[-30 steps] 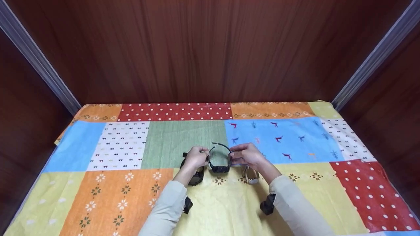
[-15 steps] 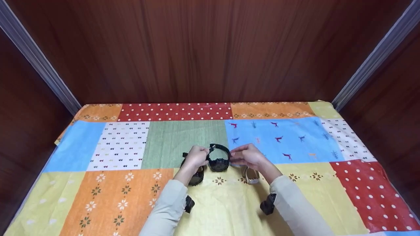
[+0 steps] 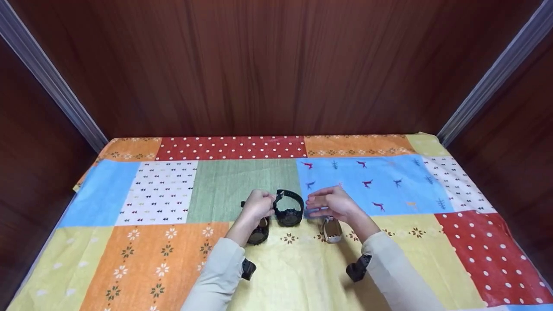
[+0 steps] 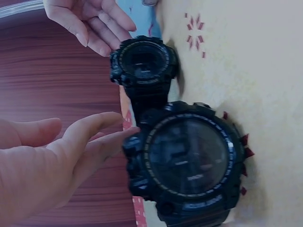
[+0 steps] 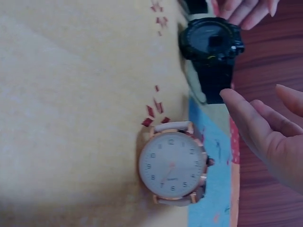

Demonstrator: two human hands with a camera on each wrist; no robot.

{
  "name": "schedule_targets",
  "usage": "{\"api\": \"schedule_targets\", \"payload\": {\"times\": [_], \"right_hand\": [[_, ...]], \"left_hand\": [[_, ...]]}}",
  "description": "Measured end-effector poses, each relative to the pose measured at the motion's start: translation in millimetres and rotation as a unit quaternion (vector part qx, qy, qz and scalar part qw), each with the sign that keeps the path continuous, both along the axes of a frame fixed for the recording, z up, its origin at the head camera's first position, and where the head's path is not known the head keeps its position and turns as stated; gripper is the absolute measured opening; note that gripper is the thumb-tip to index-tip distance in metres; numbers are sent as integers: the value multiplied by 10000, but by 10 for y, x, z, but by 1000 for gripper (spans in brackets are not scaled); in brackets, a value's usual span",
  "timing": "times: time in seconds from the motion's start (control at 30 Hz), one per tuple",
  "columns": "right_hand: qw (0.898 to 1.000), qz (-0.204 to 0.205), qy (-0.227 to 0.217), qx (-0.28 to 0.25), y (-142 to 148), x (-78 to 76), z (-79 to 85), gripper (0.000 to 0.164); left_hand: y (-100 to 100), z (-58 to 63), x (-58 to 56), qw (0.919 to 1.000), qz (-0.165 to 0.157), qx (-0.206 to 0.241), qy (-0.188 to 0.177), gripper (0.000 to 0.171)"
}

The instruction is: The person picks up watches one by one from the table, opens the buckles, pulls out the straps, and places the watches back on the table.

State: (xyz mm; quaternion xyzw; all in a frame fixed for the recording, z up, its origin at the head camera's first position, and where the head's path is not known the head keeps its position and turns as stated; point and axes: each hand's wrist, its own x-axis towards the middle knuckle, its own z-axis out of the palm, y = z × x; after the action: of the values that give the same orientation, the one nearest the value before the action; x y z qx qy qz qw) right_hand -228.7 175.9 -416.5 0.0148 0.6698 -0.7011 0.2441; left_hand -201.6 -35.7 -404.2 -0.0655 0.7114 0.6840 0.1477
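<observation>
In the head view, a black digital watch [image 3: 288,217] sits between both hands, its dial tilted up and its strap forming a loop behind. My left hand [image 3: 258,204] is at its left, fingertips near the strap; the left wrist view shows those fingers extended behind a second black digital watch [image 4: 189,156]. To the right, my right hand [image 3: 335,203] is apart from the middle watch, fingers loosely extended. Just below that hand lies a white-dialled watch [image 5: 173,165] with a rose-gold case and pale strap. Part of the left watch is hidden by my left hand and wrist.
A patchwork cloth [image 3: 302,268] covers the table. A dark wood-grain panel [image 3: 276,65] rises behind it, with side panels at both ends. Black wrist-worn devices [image 3: 357,268] hang below both forearms.
The middle watch has tipped from standing on edge to dial up, its strap ends coming together. My right hand has let go and shifted slightly right; my left hand has barely moved.
</observation>
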Motion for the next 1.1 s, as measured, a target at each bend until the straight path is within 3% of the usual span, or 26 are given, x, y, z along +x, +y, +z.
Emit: {"api": "schedule_targets", "payload": {"times": [0.1,0.17,0.3,0.43,0.63,0.77,1.1], "right_hand": [[9999,-23,93,30,38,17,53,36],[9998,-23,161,63,69,32,89,34],[9995,-31,295,123,139,62,138,30],[9992,-28,371,115,219,98,156,31],[9987,-121,439,211,336,156,161,30],[9988,-194,386,233,409,189,142,30],[9981,-354,353,359,561,244,72,36]], "left_hand": [[-1,41,37,10000,-40,44,-17,17],[3,58,61,9999,-78,109,-6,23],[10,80,111,9991,-204,266,251,21],[38,75,147,9976,-322,378,492,32],[110,85,210,9975,-458,299,452,19],[168,79,253,9975,-503,244,423,33],[382,-10,317,9963,-737,-4,451,34]]}}
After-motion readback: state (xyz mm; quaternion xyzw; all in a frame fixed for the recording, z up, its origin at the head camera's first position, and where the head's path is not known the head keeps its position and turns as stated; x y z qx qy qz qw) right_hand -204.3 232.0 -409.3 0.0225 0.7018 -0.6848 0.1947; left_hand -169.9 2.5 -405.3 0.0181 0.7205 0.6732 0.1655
